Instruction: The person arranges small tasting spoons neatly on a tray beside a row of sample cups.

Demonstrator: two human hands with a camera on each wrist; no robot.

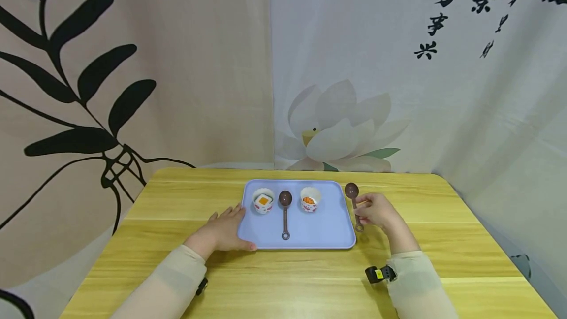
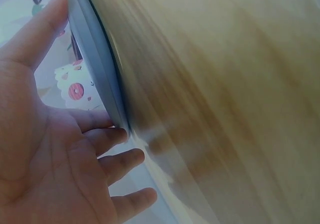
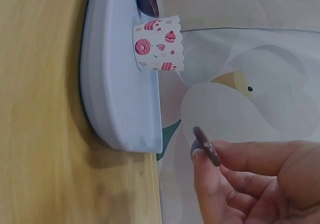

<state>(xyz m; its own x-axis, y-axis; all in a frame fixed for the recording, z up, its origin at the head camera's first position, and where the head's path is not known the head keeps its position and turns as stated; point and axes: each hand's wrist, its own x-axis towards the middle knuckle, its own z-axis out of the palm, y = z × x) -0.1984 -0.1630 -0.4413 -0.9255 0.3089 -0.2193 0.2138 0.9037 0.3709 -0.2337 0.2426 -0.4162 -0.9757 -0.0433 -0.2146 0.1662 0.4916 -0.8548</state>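
Note:
A pale blue tray point(image 1: 328, 233) lies on the table. My left hand point(image 1: 228, 230) touches its left edge with fingers outstretched; in the left wrist view the thumb point(image 2: 37, 31) reaches along the rim. Just off the tray's right side, my right hand point(image 1: 376, 209) pinches the handle of a brown spoon point(image 1: 351, 190), bowl pointing away from me. The right wrist view shows the handle's end point(image 3: 206, 146) between thumb and finger. A second brown spoon point(image 1: 285, 214) lies on the tray between two patterned paper cups: the left cup point(image 1: 263, 201) has white and orange contents, the right cup point(image 1: 310, 201) orange pieces.
The wooden table point(image 1: 288, 284) has its far edge a little behind the tray. Behind it hangs a curtain point(image 1: 212, 87) with a dark leafy plant print, and a paler one with a lotus point(image 1: 345, 127) and black lettering.

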